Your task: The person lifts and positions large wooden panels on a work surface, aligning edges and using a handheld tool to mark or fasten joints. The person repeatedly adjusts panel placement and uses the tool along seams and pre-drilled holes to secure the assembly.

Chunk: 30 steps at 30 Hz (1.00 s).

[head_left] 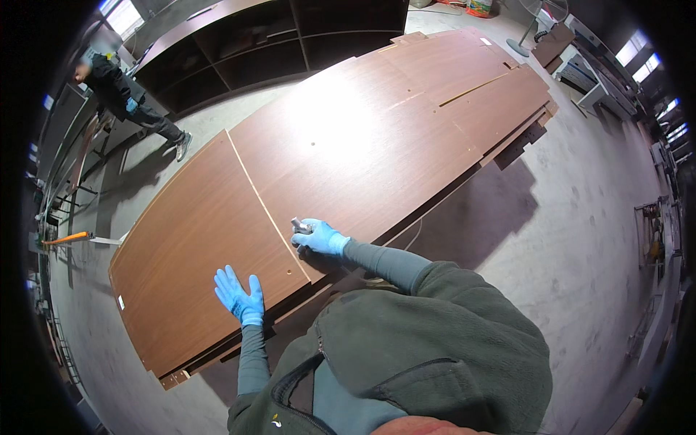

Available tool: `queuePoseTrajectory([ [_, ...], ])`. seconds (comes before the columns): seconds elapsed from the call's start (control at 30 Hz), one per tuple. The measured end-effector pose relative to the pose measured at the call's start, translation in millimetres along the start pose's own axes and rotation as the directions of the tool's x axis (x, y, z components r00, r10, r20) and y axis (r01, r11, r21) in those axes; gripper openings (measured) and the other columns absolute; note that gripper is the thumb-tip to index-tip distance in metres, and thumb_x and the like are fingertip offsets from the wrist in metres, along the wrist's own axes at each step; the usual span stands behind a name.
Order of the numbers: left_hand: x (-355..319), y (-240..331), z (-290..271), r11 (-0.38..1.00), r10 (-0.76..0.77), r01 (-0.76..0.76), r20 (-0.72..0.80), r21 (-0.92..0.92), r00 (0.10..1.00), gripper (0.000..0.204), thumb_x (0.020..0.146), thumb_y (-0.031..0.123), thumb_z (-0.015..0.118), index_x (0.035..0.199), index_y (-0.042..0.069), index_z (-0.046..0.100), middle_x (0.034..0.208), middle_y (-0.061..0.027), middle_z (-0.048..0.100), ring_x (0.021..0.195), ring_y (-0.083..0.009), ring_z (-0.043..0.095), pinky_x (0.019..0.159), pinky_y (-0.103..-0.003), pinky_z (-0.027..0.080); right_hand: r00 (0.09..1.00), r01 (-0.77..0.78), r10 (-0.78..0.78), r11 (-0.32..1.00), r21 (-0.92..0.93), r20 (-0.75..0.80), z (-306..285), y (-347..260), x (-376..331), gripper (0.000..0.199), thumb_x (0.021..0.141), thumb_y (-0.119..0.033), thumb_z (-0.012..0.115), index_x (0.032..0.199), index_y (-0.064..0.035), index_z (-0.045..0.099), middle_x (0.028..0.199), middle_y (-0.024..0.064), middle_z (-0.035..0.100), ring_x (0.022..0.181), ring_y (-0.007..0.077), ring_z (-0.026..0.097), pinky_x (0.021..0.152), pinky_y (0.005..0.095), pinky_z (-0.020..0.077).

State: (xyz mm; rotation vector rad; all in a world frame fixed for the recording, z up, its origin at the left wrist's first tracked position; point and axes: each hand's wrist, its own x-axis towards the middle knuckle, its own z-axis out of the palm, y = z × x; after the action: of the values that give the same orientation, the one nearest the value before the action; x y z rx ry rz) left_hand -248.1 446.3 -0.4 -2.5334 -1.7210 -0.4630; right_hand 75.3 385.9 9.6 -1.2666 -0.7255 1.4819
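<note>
My right hand, in a blue glove, is closed around a small grey metal hand tool. The tool's exact kind cannot be made out, and my fingers hide part of it. It is at the near end of a pale seam that crosses the brown wood panels. To the left of the seam, my left hand, also gloved in blue, holds nothing. Its fingers are spread over the left panel near the front edge; whether they press on it cannot be told.
Behind the panels stands a dark shelf unit with open compartments. At the far left is another person. An orange-handled object lies near the panel's left edge. A stand fan stands at the far right. Thin cable or hose shows past my right arm.
</note>
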Motion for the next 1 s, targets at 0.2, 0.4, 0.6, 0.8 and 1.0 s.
queuePoseTrajectory([
  [0.2, 1.0, -1.3, -1.6, 0.998, 0.004, -0.007, 0.04, 0.058, 0.999, 0.085, 0.102, 0.05, 0.062, 0.17, 0.007, 0.034, 0.176, -0.0221, 0.029, 0.164, -0.04, 0.023, 0.133, -0.057, 0.013, 1.0, 0.006, -0.006, 1.0, 0.012, 0.005, -0.2, -1.4, -1.8, 0.022, 0.102, -0.019, 0.073, 0.113, -0.0049, 0.061, 0.097, 0.0074, 0.073, 0.08, 0.0161, 0.077, 0.069, 0.031, 0.061],
  [0.4, 0.8, -2.1, -2.0, 0.998, -0.004, 0.0, 0.058, 0.062, 0.998, 0.085, 0.103, 0.05, 0.06, 0.171, 0.008, 0.032, 0.177, -0.0222, 0.027, 0.164, -0.0397, 0.023, 0.134, -0.056, 0.012, 1.0, 0.014, -0.015, 0.999, -0.036, -0.02, 2.5, -5.4, -6.1, 0.022, 0.099, -0.02, 0.073, 0.107, -0.0021, 0.063, 0.094, 0.0091, 0.074, 0.079, 0.0166, 0.076, 0.073, 0.0331, 0.0612],
  [0.6, -0.4, -1.6, -3.0, 0.999, -0.005, 0.003, 0.051, 0.038, 0.999, 0.086, 0.102, 0.051, 0.062, 0.169, 0.007, 0.034, 0.176, -0.0241, 0.028, 0.164, -0.0406, 0.022, 0.133, -0.057, 0.012, 0.996, -0.048, 0.042, 0.996, -0.078, -0.079, 8.4, -7.5, -7.6, 0.026, 0.1, -0.02, 0.075, 0.117, -0.0033, 0.065, 0.099, 0.0084, 0.076, 0.08, 0.0149, 0.076, 0.071, 0.0309, 0.0614],
  [0.8, 4.2, 7.3, -17.3, 1.0, -0.026, 0.026, 0.067, -0.007, 0.997, 0.088, 0.098, 0.052, 0.067, 0.165, 0.003, 0.041, 0.173, -0.0267, 0.033, 0.163, -0.0431, 0.024, 0.132, -0.061, 0.013, 0.996, 0.001, -0.003, 1.0, -0.019, -0.089, 11.0, -11.5, -13.6, 0.025, 0.099, -0.015, 0.073, 0.119, -0.0029, 0.064, 0.099, 0.0078, 0.073, 0.083, 0.0146, 0.073, 0.075, 0.0326, 0.0613],
  [1.0, -4.1, 6.7, -23.4, 0.998, -0.019, 0.018, -0.006, -0.06, 1.0, 0.088, 0.097, 0.056, 0.066, 0.164, 0.003, 0.044, 0.17, -0.0285, 0.036, 0.161, -0.046, 0.027, 0.131, -0.061, 0.015, 0.998, -0.002, 0.015, 0.976, 0.219, -0.058, 18.9, -10.7, -21.1, 0.017, 0.098, -0.007, 0.074, 0.11, 0.0003, 0.066, 0.097, 0.0105, 0.072, 0.085, 0.0203, 0.073, 0.075, 0.0334, 0.0623],
])
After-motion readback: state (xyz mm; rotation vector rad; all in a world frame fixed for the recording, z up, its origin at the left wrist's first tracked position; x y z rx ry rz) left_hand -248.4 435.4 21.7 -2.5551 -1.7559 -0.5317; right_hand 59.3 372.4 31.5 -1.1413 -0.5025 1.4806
